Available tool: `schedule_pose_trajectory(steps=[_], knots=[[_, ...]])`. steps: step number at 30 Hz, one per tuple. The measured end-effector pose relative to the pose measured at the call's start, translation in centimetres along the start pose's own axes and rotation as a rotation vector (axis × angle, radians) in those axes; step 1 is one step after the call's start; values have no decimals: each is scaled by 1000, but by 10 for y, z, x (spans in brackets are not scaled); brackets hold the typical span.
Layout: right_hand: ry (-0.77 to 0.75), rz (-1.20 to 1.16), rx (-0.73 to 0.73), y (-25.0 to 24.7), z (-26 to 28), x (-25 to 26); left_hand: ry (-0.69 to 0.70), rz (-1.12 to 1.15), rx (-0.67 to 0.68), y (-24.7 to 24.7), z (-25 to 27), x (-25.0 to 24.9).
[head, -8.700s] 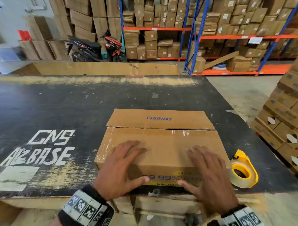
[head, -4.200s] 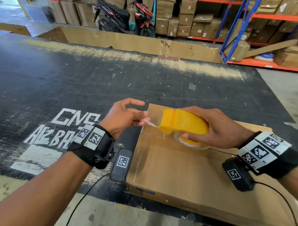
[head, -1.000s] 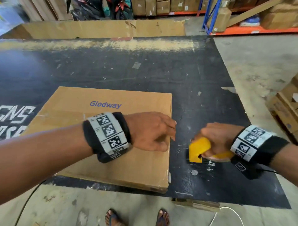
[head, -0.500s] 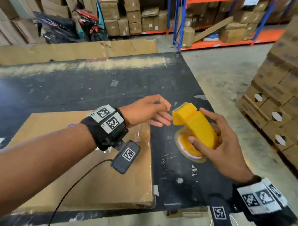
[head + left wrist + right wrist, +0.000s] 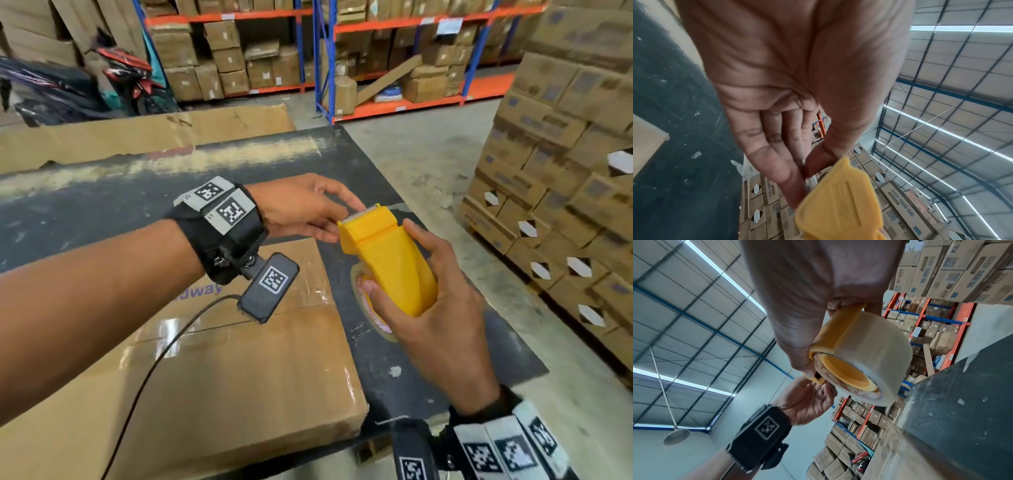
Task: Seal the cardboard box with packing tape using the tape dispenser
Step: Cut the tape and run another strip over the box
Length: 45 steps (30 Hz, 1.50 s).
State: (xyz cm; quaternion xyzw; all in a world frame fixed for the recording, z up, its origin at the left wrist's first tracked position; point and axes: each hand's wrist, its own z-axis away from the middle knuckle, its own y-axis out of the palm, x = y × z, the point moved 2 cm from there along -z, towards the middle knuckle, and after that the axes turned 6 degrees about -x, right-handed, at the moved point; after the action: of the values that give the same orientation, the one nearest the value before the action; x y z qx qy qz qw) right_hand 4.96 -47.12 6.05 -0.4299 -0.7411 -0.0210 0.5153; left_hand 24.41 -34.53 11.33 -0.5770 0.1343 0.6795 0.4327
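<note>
The brown cardboard box (image 5: 239,370) lies flat on the black table (image 5: 102,212), with glossy clear tape over its seam. Right of the box, my right hand (image 5: 390,260) grips the yellow tape dispenser (image 5: 376,240) in the air, toothed blade pointing away from me. The clear tape roll (image 5: 875,356) sits in it. My left hand (image 5: 346,221) reaches across the box to the blade end. Its thumb and forefinger (image 5: 791,181) close together at the dispenser's (image 5: 838,206) front, where the tape end sits. The tape end itself is hard to make out.
A pallet stack of cartons (image 5: 565,171) stands close on the right, across a strip of concrete floor. A cardboard sheet (image 5: 137,133) lines the table's far edge. Behind it are a motorbike (image 5: 126,75) and blue-and-orange shelving (image 5: 394,68) full of boxes.
In the last second my right hand lifted the dispenser from beside the box and turned its blade up. My left hand left the box top and its fingers closed in on the blade end.
</note>
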Motion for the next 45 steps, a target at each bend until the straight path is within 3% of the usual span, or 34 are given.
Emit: schedule_pose_trajectory(steps=[8, 14, 17, 22, 27, 38, 42, 45], knots=[[63, 23, -36, 28, 23, 45, -81, 83, 157, -36, 5, 8], [117, 139, -3, 44, 33, 71, -18, 52, 262, -52, 4, 26], [157, 235, 42, 46, 40, 88, 36, 33, 185, -75, -4, 26], [364, 330, 96, 30, 64, 117, 117, -15, -39, -128, -37, 30], [434, 394, 165, 44, 60, 121, 149, -210, -91, -114, -75, 66], [481, 463, 192, 60, 55, 99, 68, -492, -43, -87, -122, 117], [470, 474, 193, 63, 59, 95, 23, -706, 35, -78, -123, 116], [458, 492, 215, 67, 62, 91, 72, -1016, 41, -73, -121, 115]])
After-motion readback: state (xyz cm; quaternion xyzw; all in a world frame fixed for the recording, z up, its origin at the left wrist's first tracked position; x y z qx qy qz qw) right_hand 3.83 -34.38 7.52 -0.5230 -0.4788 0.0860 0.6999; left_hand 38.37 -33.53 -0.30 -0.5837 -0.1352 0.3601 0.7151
